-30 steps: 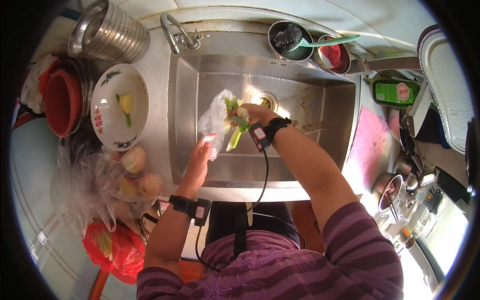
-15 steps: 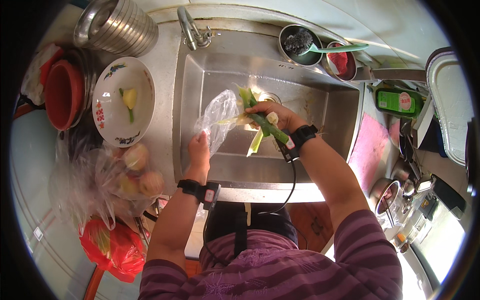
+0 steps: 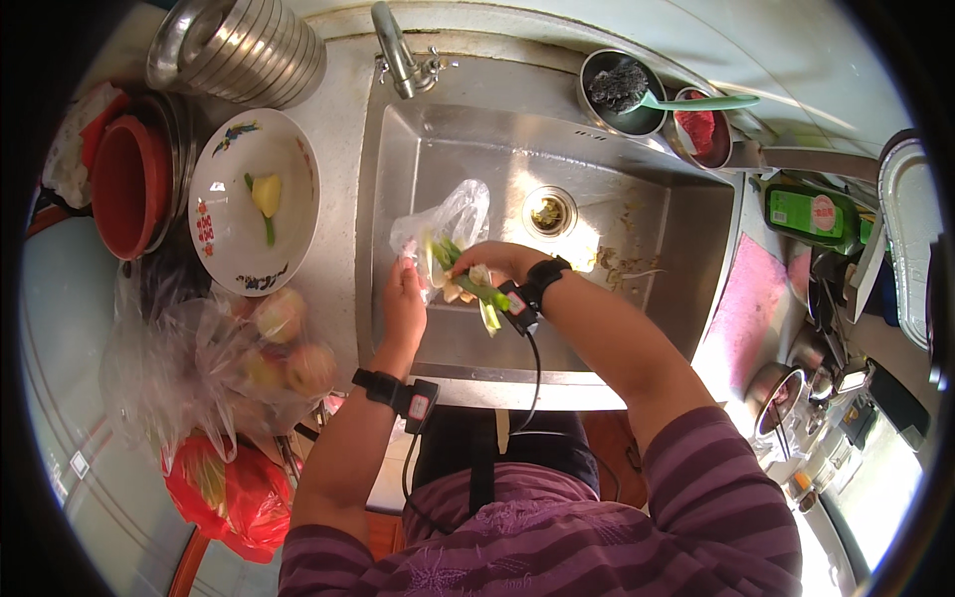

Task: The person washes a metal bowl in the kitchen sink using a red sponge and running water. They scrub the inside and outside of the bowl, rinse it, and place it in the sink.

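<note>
Slender greens (image 3: pixel 489 297) are gripped in the nearly closed right hand (image 3: pixel 502 261), jutting out to its left and near side. A thin, crinkled bag (image 3: pixel 462 207) is pinched by the left hand (image 3: pixel 405 303), beyond its fingertips. Both are held over the steel sink (image 3: pixel 448 134); left of them, a smooth white dish (image 3: pixel 234 234) is set on the counter (image 3: pixel 340 129).

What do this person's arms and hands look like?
The left hand and right hand are bare. The sleeves are short, purple and striped. Both black wrist straps carry black boxes with red-and-white labels and black cables.
</note>
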`<state>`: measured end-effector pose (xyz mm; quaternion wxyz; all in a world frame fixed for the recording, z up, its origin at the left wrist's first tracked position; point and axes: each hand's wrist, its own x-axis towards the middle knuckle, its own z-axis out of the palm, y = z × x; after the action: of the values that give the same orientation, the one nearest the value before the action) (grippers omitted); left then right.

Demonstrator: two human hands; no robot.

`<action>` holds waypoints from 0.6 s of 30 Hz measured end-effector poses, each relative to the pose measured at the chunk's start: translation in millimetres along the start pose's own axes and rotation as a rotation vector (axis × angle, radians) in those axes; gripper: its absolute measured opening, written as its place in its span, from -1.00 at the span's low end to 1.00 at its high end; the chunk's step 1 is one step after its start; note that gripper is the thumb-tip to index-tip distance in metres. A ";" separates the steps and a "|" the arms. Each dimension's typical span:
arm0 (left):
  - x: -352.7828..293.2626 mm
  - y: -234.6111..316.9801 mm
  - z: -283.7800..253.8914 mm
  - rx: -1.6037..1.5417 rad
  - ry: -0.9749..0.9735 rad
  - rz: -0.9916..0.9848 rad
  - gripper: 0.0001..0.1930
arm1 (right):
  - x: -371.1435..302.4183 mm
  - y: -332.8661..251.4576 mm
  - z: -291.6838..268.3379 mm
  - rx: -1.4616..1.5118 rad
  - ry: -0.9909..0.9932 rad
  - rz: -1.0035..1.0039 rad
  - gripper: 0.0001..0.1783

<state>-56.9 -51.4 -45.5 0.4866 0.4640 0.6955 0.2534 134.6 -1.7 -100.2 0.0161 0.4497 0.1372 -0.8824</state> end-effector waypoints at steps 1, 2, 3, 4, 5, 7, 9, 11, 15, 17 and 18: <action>-4.1 9.5 -1.8 0.002 -0.052 0.026 -0.68 | -3.6 -7.4 1.6 0.049 0.003 0.025 -0.75; -8.3 16.1 -2.5 0.004 -0.103 0.053 -0.68 | 22.7 0.4 -13.5 0.150 -0.119 -0.090 -0.79; -12.5 16.4 -5.4 -0.056 -0.123 0.048 -0.68 | 22.1 -5.7 -10.6 0.134 -0.205 -0.239 -0.84; -17.7 17.1 -7.2 -0.119 -0.145 0.042 -0.67 | 13.2 -13.1 -11.9 -0.400 -0.097 -0.599 -0.85; -23.3 17.9 -8.2 -0.182 -0.166 0.036 -0.67 | 4.5 -20.5 -12.4 -0.941 0.027 -0.946 -0.86; -32.1 40.4 -10.3 -0.345 -0.162 -0.076 -0.61 | 65.1 8.2 -35.7 -0.504 0.353 -0.935 -0.87; -27.9 30.8 -10.2 -0.522 -0.153 -0.157 -0.55 | 137.3 33.4 -72.7 -0.194 0.538 -0.961 -0.83; -23.6 16.4 -8.7 -0.520 -0.084 -0.128 -0.50 | 138.4 27.1 -65.3 0.057 0.645 -0.921 -0.76; -24.1 40.3 -9.8 -0.488 -0.095 -0.026 -0.56 | 84.8 -14.5 -19.3 0.759 0.654 -0.595 -0.61; -19.5 47.2 -8.8 -0.390 -0.105 0.010 -0.56 | 15.1 -49.6 25.7 0.850 0.760 -0.451 -0.57; -17.8 63.3 -5.3 -0.346 -0.037 0.062 -0.57 | 7.4 -47.5 24.1 0.772 0.713 -0.504 -0.56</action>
<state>-34.8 -38.8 15.4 0.5638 0.3991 0.6179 0.3755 104.0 38.5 -81.9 -0.4068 0.6456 -0.0946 -0.6393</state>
